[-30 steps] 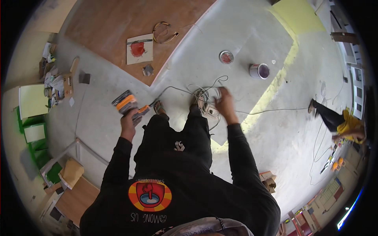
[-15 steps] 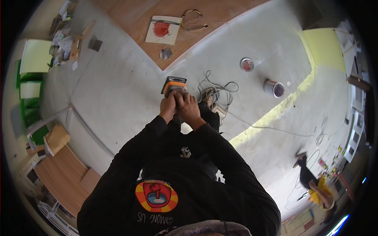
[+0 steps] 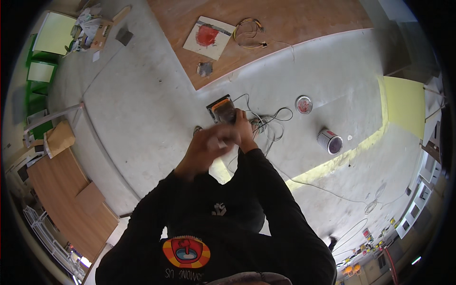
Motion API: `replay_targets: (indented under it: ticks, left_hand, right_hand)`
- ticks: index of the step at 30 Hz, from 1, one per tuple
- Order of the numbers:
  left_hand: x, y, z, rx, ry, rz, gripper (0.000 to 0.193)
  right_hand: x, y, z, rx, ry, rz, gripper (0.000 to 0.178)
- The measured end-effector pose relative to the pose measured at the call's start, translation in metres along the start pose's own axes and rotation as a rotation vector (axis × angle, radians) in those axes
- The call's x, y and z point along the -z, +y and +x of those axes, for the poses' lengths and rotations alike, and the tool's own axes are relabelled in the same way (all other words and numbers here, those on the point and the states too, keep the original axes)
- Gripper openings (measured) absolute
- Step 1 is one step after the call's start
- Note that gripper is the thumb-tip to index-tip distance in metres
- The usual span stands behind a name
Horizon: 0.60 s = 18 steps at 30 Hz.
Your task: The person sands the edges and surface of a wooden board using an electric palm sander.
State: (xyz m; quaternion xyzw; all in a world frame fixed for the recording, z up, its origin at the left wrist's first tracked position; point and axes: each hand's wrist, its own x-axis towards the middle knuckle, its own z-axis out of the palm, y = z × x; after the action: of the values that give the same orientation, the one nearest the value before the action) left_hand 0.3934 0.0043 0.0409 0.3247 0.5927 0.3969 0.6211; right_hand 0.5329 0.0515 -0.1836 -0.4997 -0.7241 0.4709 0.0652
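An orange and black power sander (image 3: pixel 222 108) with a flat rectangular base is out in front of my body. My right hand (image 3: pixel 243 130) is closed around its rear end. My left hand (image 3: pixel 205 148) is beside it, nearer my body and off the tool; motion smears its fingers, and their pose is unclear. Grey cable (image 3: pixel 273 124) lies in loose loops just right of my right hand, partly over a dark item I cannot make out.
A brown wooden board (image 3: pixel 294 21) carries a red-stained square panel (image 3: pixel 207 38) and a coiled yellow-black cable (image 3: pixel 248 34). At right are a round lid (image 3: pixel 304 104) and a paint can (image 3: pixel 329 141). A wooden table (image 3: pixel 71 199) stands at left.
My left hand has come off the sander and pulled back toward my body, while my right hand stays on it. The view has shifted, and the person at lower right has mostly left it.
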Motion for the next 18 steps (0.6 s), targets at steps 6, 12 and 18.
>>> replay_targets:
  ticks: [6,12,18]
  left_hand:
    - [-0.036,0.065,-0.012,-0.913,-0.773,-0.774,0.016]
    - [-0.008,-0.002,0.022,-0.983,-0.936,-0.611,0.026]
    - [0.027,-0.115,0.037,-0.812,-1.076,-0.571,0.015]
  right_hand:
    - [-0.012,0.047,0.036,-0.026,0.169,0.215,0.081]
    - [-0.084,0.097,0.089,0.06,-0.061,0.339,0.073]
    - [-0.208,0.136,0.122,0.111,-0.116,0.493,0.073]
